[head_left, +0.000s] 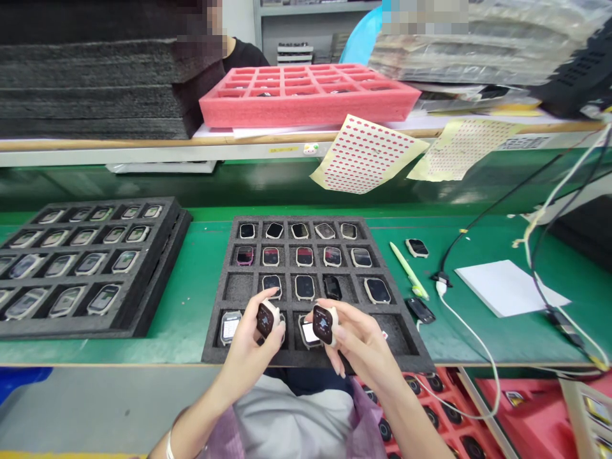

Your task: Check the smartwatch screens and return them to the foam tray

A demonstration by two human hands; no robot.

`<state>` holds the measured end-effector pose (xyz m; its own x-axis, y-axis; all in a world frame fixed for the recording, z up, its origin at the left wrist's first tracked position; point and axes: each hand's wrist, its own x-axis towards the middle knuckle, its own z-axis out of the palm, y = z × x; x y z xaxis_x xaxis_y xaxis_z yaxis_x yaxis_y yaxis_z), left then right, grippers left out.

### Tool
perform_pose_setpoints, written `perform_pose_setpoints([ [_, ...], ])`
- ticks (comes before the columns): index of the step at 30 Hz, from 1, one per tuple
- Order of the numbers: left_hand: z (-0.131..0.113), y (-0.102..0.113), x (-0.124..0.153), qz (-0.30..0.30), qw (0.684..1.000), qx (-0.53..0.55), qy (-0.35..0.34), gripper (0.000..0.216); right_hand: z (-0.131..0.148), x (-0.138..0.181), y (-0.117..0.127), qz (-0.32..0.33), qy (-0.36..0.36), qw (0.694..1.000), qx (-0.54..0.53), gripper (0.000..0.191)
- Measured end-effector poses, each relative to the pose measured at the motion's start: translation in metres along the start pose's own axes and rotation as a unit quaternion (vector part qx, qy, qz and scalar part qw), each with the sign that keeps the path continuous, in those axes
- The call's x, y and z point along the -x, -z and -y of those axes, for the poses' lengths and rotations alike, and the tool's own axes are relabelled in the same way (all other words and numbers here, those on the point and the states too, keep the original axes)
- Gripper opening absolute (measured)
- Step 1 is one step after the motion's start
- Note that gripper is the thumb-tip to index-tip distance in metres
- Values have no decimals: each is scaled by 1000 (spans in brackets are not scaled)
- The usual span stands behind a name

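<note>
My left hand (255, 335) is closed on a smartwatch body (266, 319) with a pale case and a dark, lit screen, held between thumb and fingers. A similar pale smartwatch is pinched in my right hand (358, 335), its face turned toward me. Both are above the front row of a black foam tray (224, 264) whose compartments hold several watch bodies. One watch in the front row (231, 327) shows a white screen. Under my right hand lies another watch with a white screen, partly covered. My hands hide some front compartments.
At left, stacked black foam trays (138, 306) hold more watches. Right of my tray lie a green pen (408, 271), a loose watch (417, 248), a small black device (421, 310), cables and white paper (507, 287). A pink foam tray (306, 111) and sticker sheets (368, 156) are on the shelf. A person sits behind.
</note>
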<state>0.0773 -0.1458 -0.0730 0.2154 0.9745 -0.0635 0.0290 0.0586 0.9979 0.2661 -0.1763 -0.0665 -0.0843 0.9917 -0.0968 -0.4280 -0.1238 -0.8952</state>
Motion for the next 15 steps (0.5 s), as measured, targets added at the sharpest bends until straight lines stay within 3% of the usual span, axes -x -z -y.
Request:
perform_pose_setpoints([
  [15,-9,2,3,3,1000,-6,4,41,0,1,1,11,-5,1000,-9,39],
])
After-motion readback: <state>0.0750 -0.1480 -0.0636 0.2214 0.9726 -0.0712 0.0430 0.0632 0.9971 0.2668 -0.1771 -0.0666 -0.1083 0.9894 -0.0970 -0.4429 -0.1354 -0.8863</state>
